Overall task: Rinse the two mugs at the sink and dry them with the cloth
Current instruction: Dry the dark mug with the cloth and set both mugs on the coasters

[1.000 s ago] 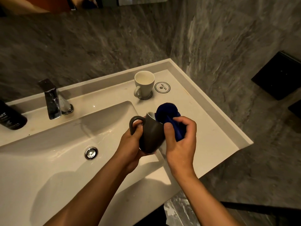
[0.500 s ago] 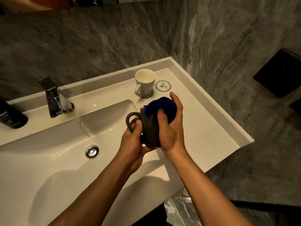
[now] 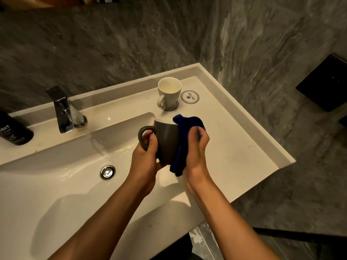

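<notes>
Gleaming faintly, the grey mug point(image 3: 167, 142) is dark and matte, with a loop handle facing the tap point(image 3: 62, 111). It is held in the air over the sink point(image 3: 56, 184), above the basin's right edge, tilted a little with its mouth turned away from the camera. A blue cloth point(image 3: 185, 132) is bunched against the mug's right side, covering it from rim to base, with a fold hanging below.

The left hand point(image 3: 145, 162) grips the mug near its base. The thumb lies against the wall just beside the handle, and the other fingers curl round underneath, mostly hidden. The right hand point(image 3: 196, 149) holds the cloth against the mug. Its fingers are curled over the fabric near the top, and its thumb presses the cloth to the side.

A white mug point(image 3: 169, 92) stands upright on the counter behind the grey mug, well apart from it, on a round ring mark. Its handle points toward the tap, and its inside looks pale and bare. The basin holds a chrome drain plug point(image 3: 107, 172) to the left of the grey mug, and its surface shines wet. A black bottle point(image 3: 13, 130) lies left of the tap.
</notes>
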